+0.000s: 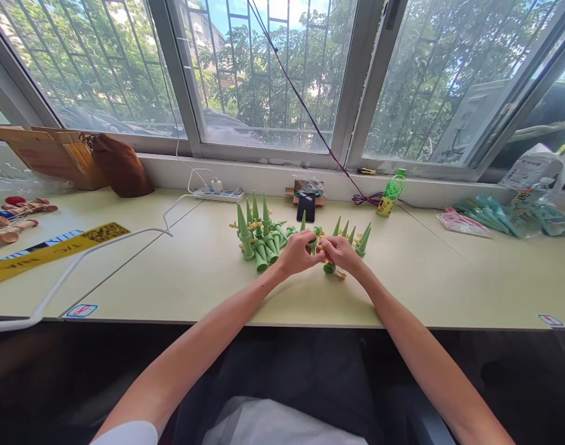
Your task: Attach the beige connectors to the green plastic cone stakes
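Over the middle of the table my left hand (297,253) is curled round a green plastic cone-shaped piece (312,246), mostly hidden by the fingers. My right hand (345,253) meets it from the right, thumb and fingertips pinched on a small yellow piece (320,247) against the green one. Left of my hands stands a cluster of green cones (244,238), some upright and some lying, with yellow bits on them. Behind my right hand are more upright green cones (363,241). Below the right fingers lies a green piece (329,269) with a yellow part (340,275).
A black phone (306,207) and a green-capped drink bottle (390,193) stand toward the window. A power strip (220,194) has a white cable running left. At left are a brown pouch (120,165) and wooden toys (13,225); plastic packets (491,215) lie at right.
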The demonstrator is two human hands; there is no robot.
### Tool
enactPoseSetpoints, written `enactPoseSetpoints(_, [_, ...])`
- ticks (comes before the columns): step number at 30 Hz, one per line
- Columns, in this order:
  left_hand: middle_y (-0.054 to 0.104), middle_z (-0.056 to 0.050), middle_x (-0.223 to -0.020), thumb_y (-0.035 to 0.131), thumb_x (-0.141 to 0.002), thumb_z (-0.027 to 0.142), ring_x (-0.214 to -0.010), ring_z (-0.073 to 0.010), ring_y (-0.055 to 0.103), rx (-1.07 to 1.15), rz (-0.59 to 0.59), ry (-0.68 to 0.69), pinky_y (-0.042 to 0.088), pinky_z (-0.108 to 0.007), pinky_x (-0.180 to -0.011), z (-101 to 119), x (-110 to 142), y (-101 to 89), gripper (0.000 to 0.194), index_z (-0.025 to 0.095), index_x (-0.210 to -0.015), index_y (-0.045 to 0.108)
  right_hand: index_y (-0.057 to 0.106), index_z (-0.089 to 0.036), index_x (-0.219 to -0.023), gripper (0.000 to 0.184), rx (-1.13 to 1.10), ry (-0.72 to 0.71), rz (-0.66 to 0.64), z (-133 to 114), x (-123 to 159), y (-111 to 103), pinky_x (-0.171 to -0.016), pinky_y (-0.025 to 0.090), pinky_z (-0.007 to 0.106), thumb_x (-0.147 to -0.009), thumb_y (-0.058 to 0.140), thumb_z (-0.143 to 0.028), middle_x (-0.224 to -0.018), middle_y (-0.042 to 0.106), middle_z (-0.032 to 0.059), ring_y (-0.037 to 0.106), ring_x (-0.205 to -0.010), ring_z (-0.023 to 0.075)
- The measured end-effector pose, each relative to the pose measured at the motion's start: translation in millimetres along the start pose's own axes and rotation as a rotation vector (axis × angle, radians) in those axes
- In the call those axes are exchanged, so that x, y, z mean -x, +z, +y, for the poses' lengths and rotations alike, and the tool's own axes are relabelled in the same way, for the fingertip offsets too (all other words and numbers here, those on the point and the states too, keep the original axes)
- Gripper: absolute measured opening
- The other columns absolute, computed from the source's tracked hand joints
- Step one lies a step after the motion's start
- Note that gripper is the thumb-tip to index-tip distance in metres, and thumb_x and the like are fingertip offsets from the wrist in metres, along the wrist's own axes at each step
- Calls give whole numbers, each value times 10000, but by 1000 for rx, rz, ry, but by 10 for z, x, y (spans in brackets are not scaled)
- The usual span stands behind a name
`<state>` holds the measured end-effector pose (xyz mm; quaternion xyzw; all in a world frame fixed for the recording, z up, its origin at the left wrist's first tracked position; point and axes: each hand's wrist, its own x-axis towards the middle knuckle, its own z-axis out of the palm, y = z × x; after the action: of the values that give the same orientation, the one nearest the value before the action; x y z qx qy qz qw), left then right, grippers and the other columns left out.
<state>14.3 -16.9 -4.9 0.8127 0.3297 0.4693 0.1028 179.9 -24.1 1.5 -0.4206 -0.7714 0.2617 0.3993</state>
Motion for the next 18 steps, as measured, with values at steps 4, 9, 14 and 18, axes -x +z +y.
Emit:
enactPoseSetpoints(4, [430,22,-641,661,-692,253,-527,-74,332,-4,3,0,287,-228,-476,4,1,0,329,190,-608,349,534,-181,-610,326,-12,3,3,4,-2,5,-523,333,242,-859,392,-336,-458,466,-26,425,-477,117])
enactPoseSetpoints(9, [432,20,-645,661,-690,258,-530,-75,332,2,3,-6,292,-226,-477,13,2,0,325,189,-609,355,486,-189,-586,331,-24,-6,1,26,-2,10,-528,338,242,-868,393,-335,-465,472,-26,431,-479,116])
enactPoseSetpoints(14, [433,21,-641,663,-691,262,-530,-76,334,-8,5,-2,298,-232,-488,7,3,2,317,188,-608,366,502,-187,-601,334,6,-15,12,33,4,8,-530,333,244,-877,387,-336,-462,474,-24,431,-481,119])
enactPoseSetpoints(18, [438,20,-643,659,-694,259,-533,-77,336,-14,5,-4,292,-236,-491,7,1,2,314,188,-609,365,489,-189,-608,325,40,-35,33,39,8,8,-535,323,245,-882,384,-329,-470,469,-26,428,-488,118])
